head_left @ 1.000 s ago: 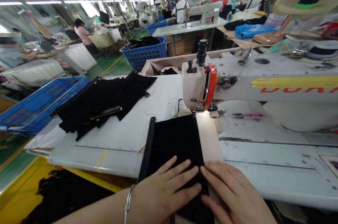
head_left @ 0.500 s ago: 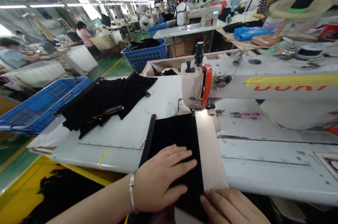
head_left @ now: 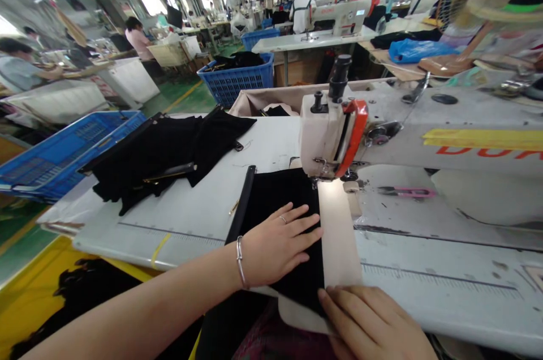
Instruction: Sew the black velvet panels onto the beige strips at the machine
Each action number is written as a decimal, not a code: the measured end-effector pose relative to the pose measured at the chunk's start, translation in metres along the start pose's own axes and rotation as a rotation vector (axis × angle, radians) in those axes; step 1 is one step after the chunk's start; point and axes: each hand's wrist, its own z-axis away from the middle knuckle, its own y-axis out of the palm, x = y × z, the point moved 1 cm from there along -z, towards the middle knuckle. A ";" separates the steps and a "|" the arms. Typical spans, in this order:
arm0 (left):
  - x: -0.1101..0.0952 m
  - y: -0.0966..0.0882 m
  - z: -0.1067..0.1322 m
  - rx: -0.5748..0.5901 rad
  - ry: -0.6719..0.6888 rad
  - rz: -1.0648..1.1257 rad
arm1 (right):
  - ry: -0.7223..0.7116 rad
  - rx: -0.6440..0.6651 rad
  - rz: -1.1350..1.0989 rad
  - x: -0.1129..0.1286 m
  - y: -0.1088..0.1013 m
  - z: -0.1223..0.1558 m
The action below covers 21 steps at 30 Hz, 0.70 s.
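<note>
The white sewing table [head_left: 203,218] fills the middle of the frame, and the sewing machine [head_left: 424,122] runs along its right side. Its head sits just above centre. A pile of black cut pieces [head_left: 165,150] lies at centre left, well apart from my work.

The black panel [head_left: 280,193] I am sewing lies flat at centre. Its far end reaches the presser foot [head_left: 324,170], and its near end hangs off the table edge toward me. A beige strip [head_left: 337,235] lies along its right edge, touching it and showing beneath it at the bottom.

My left hand [head_left: 275,247] is flat on the black panel with its fingers spread. It presses down and grips nothing. My right hand [head_left: 369,320], at the lower right, lies on the near end of the beige strip, its fingertips at the panel's corner. It looks flat too, though the thumb is out of view.

I judge this to be seam feeding, with both layers steadied for the needle. The next move calls for even pressure and for holding the two edges flush as they go under the foot.

Pink snips [head_left: 407,192] lie on the machine bed to the right.
</note>
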 end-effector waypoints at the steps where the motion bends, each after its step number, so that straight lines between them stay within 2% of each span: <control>1: -0.005 0.000 0.004 -0.013 0.028 0.023 | 0.002 -0.006 -0.002 -0.002 0.001 -0.003; 5: -0.021 0.008 0.020 -0.143 0.108 0.116 | 0.015 -0.003 -0.028 -0.010 0.005 -0.013; 8: -0.020 0.014 0.024 -0.222 0.143 0.113 | 0.036 0.005 -0.036 -0.015 0.006 -0.017; 15: 0.001 0.015 0.008 -0.251 0.215 0.040 | 0.073 0.045 -0.022 -0.028 0.010 -0.023; 21: 0.017 0.011 -0.007 -0.217 0.191 -0.024 | 0.175 0.094 -0.035 -0.039 0.015 -0.033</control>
